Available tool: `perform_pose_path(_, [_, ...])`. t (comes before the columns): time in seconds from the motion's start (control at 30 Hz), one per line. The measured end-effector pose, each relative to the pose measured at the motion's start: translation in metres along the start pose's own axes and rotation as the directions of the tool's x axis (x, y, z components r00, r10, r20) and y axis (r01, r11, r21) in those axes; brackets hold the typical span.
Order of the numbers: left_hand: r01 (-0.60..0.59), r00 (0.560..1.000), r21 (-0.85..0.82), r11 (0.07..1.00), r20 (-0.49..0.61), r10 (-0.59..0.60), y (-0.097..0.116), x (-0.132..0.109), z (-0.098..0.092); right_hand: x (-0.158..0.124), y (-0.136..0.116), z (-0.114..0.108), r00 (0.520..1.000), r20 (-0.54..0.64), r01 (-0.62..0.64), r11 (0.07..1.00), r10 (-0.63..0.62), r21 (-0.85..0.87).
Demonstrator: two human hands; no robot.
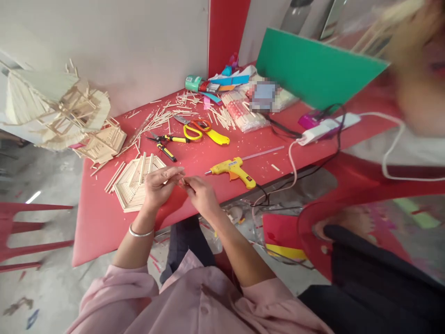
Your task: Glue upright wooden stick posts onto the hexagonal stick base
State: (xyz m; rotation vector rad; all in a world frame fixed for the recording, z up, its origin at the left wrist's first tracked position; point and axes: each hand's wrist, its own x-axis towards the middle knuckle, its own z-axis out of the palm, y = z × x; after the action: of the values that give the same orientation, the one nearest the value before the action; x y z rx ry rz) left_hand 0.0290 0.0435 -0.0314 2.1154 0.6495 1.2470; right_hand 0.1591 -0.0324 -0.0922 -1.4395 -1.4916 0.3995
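Both hands meet over the front edge of the red table (100,227), fingertips close together. My left hand (160,185), with a bangle at the wrist, has its fingers closed in a pinch. My right hand (202,197) pinches opposite it. Whatever lies between the fingertips is too small to make out. Just left of my left hand lies a polygonal panel of wooden sticks (130,185), with longer sticks on top of it. A yellow glue gun (234,170) rests on its side to the right of my right hand, a glue stick protruding from its back.
Yellow-handled pruning pliers (168,141) and scissors (205,131) lie behind the hands among loose sticks (163,116). A stick-built model (69,106) stands at left. At right are a green board (313,67), a power strip (328,127) with cables, and another person's blurred hand (413,37).
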Motion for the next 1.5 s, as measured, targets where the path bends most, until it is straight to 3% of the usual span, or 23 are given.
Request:
perform_pose_path(0.27, [-0.017,1.000,0.126,0.992,-0.003,0.017,-0.001,-0.005,-0.003,0.001,-0.008,-0.002,0.999,0.020,-0.046,0.998,0.047,-0.054])
perform_pose_path(0.43, [0.031,0.999,0.208,0.978,0.002,-0.032,-0.001,-0.007,-0.007,0.001,-0.010,-0.004,0.998,0.034,-0.045,0.997,0.047,-0.064])
perform_pose_path(0.6, [0.030,1.000,0.162,0.986,-0.006,-0.030,-0.001,-0.007,-0.007,0.001,-0.012,-0.006,0.998,0.044,-0.050,0.995,0.053,-0.084])
perform_pose_path(0.77, [0.040,0.999,0.228,0.973,-0.027,-0.035,0.000,-0.006,-0.006,0.001,-0.012,-0.006,0.998,0.047,-0.046,0.995,0.050,-0.083])
perform_pose_path(1.13, [-0.104,0.994,0.200,0.974,-0.023,0.110,0.002,-0.002,-0.001,0.002,-0.013,-0.009,0.990,0.102,-0.092,0.991,0.102,-0.098])
perform_pose_path(1.5, [-0.134,0.991,0.092,0.987,0.014,0.133,0.004,-0.001,0.001,0.000,-0.006,-0.004,0.996,0.045,-0.069,0.994,0.073,-0.080])
